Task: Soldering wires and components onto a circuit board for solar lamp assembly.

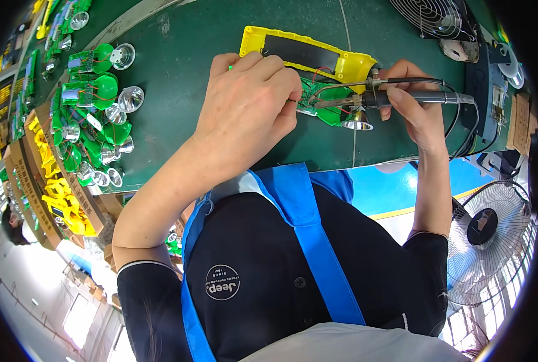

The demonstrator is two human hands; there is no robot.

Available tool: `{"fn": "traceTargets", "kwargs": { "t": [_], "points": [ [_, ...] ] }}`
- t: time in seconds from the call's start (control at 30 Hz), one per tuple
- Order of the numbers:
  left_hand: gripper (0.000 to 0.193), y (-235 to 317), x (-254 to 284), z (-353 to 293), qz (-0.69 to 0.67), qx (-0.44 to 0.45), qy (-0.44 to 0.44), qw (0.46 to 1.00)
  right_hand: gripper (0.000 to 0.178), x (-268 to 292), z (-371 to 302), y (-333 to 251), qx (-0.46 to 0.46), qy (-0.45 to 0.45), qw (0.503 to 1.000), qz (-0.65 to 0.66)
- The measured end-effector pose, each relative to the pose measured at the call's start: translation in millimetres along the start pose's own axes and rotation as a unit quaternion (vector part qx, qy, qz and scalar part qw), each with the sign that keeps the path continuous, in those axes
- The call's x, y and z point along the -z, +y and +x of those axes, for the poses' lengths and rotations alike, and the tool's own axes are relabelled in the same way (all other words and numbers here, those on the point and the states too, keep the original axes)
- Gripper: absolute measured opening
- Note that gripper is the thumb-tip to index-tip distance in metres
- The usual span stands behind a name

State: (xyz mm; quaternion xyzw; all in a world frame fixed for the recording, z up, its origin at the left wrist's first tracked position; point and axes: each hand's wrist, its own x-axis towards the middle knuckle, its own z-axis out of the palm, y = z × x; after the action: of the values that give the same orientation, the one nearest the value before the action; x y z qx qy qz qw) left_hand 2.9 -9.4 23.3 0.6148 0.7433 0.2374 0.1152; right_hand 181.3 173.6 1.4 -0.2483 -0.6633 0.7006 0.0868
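My right hand [423,117] grips the dark handle of a soldering iron [441,96], with a thin metal feed tube running alongside. Its tip points left over a green circuit board [329,113] with red wires, and a shiny cone reflector [358,120] sits at the board's right end. Over the board's left end, my left hand [251,99] is closed, thumb and forefinger pinched together; what lies between them is hidden. Just behind the board lies a yellow plastic housing half [308,51] with a dark panel inside. A red wire runs between housing and board.
Several green board assemblies with reflectors [100,108] are grouped on the green table [178,72] at left. Beyond its left edge stands a cardboard box [91,205] of yellow housings. A small black fan [432,17] is at far right; a standing fan [486,229] stands nearer.
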Motion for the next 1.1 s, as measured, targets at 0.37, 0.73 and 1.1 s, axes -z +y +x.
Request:
{"fn": "traceTargets", "kwargs": {
  "t": [0.37, 0.73, 1.1],
  "points": [
    [0.016, -2.3, -3.5, -1.5, 0.010, -0.010, 0.025, 1.000, 0.022, 0.9, -2.4, 4.6, 0.018, 0.012, 1.000, -0.016],
    [0.016, 3.3, -6.3, -8.8, 0.020, -0.003, 0.026, 0.999, 0.030, 8.7, -20.5, 16.4, 0.049, 0.048, 0.997, 0.040],
    [0.018, -20.5, 25.9, 46.2, 0.090, -0.101, 0.126, 0.983, 0.030, 20.5, -35.5, 18.1, 0.173, 0.102, 0.970, 0.135]
  ]
}}
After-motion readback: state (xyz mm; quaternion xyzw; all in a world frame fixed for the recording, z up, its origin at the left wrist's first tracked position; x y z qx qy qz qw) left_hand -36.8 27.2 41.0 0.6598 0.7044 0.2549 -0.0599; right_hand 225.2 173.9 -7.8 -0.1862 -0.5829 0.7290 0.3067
